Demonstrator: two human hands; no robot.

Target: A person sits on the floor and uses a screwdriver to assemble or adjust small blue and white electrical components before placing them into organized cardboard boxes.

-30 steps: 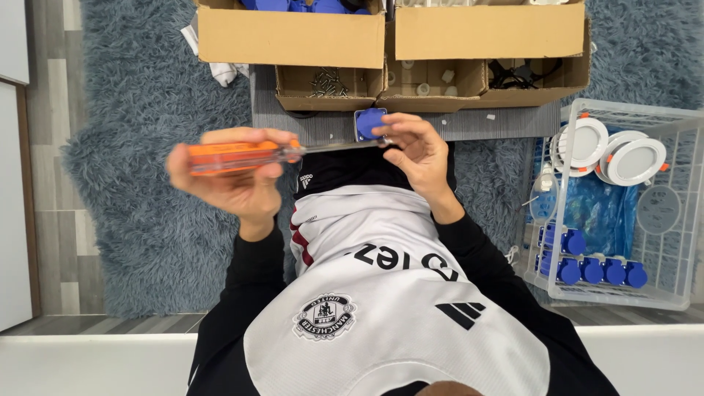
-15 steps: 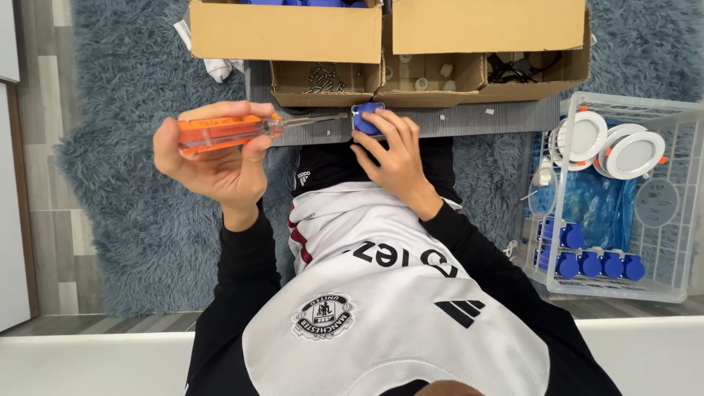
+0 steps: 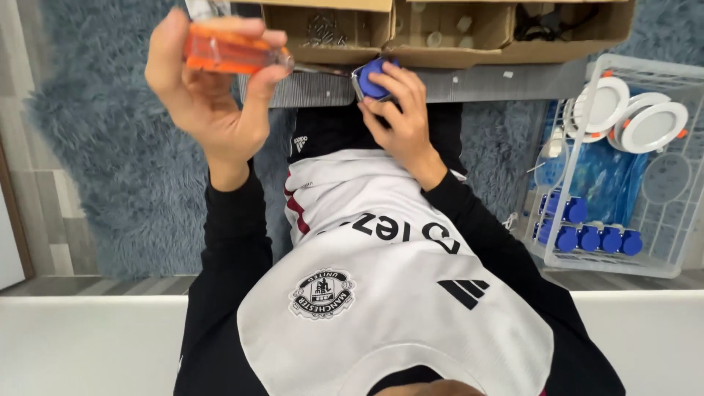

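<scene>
Left hand [image 3: 209, 95]: raised at upper left; fingers [image 3: 260, 73] and thumb curled around the orange handle of a screwdriver [image 3: 227, 50]; its shaft runs right toward the blue part, tip hidden or blurred.
Right hand [image 3: 400, 114]: at top centre; fingertips [image 3: 389, 77] pressed together over a small blue round part [image 3: 370, 77], pinning it at the edge of the work surface.
Blue part: sits on the near edge of the grey board, just below the cardboard boxes, partly covered by the right hand.
Work surface [image 3: 477, 84]: a flat grey ribbed board across the person's lap; a few small pale specks lie on it.
Cardboard boxes [image 3: 455, 29]: two open brown cartons side by side on the far part of the board; left one holds small metal pieces, right one holds small pale pieces and dark cables; exact contents too small to tell.
Wire basket [image 3: 616, 169]: white, on the floor at right, well apart from both hands; contains round white downlight fittings [image 3: 631, 117] with orange clips at the top, a row of blue round parts [image 3: 587, 235] at the bottom, and blue plastic wrapping between.
Floor covering [image 3: 117, 169]: shaggy grey-blue rug under the person and the basket.
Room: grey wood-look floor strips [image 3: 44, 235] at left; a white ledge [image 3: 88, 345] across the near edge.
</scene>
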